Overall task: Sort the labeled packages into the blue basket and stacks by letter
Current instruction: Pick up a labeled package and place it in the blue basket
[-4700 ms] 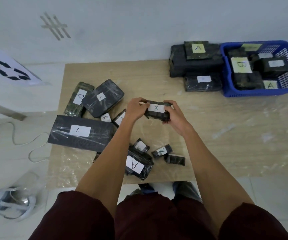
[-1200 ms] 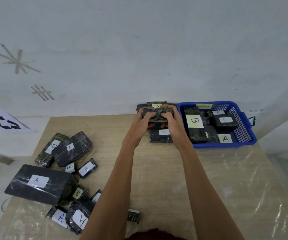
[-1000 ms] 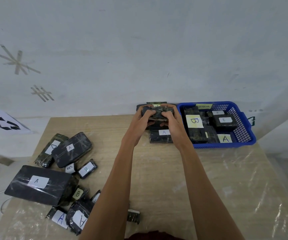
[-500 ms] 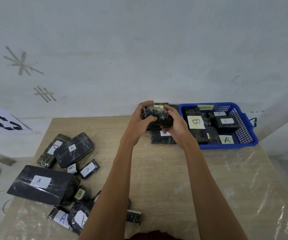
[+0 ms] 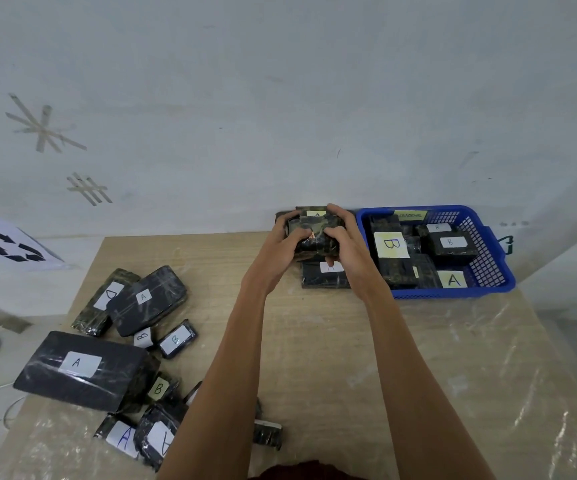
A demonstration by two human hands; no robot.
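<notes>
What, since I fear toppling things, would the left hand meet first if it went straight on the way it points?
Probably the A-labelled package topping the stack, just beyond the camouflage package that the left hand grips; then the wall, though depth is unclear.

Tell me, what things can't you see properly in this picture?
All in the head view:
- Held package: its letter is hidden by the left hand and right hand.
- Flat package under the hands: a finger covers its label.
- Yellow note in the blue basket: writing too small.
- Small package at the bottom: its letter cannot be read.
</notes>
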